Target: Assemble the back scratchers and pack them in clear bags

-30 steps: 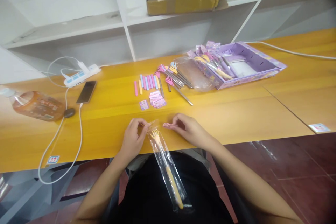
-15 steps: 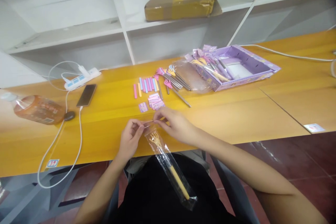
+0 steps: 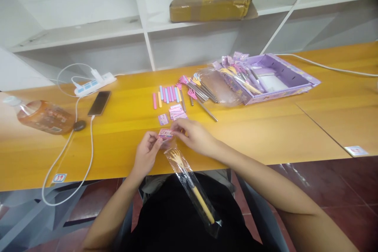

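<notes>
A small pink printed card [image 3: 165, 134] is pinched at its left side by my left hand [image 3: 147, 151] and at its right side by my right hand [image 3: 191, 136]. Just below it hangs a clear plastic bag [image 3: 186, 177] holding a yellow back scratcher [image 3: 203, 204], claw end up, slanting down over my lap. Whether the card is fixed to the bag's top cannot be made out. Beyond my hands lie a stack of similar cards [image 3: 177, 112] and a single card [image 3: 163, 119]. Behind them are coloured handle tubes [image 3: 169, 94] and back scratchers with metal rods [image 3: 206, 109].
An open purple box [image 3: 283, 92] with bagged back scratchers stands at the back right, beside loose plastic bags [image 3: 220, 88]. To the left are a phone [image 3: 99, 103], a power strip [image 3: 95, 85], a bottle [image 3: 44, 117] and a white cable [image 3: 92, 153]. A taped carton [image 3: 212, 6] rests on the shelf.
The card between my hands has turned from nearly edge-on to showing its printed face. Both hands keep their grip, and the bag still hangs below. The view has shifted slightly.
</notes>
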